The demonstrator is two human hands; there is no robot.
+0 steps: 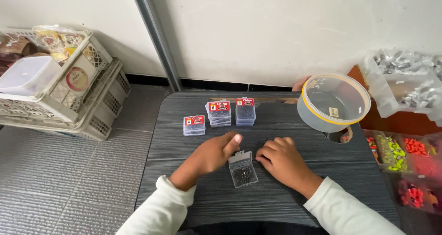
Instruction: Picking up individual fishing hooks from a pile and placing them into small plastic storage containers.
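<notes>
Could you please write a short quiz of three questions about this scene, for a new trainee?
1. True or false: the small clear box between the left hand and the right hand has its lid open.
2. How many stacks of closed small boxes with red labels stand on the dark table? A) one B) three C) five
3. What round thing sits at the table's far right corner?

Key:
1. True.
2. B: a left stack, a middle stack, a right stack.
3. A clear round tub with a yellow rim.
</notes>
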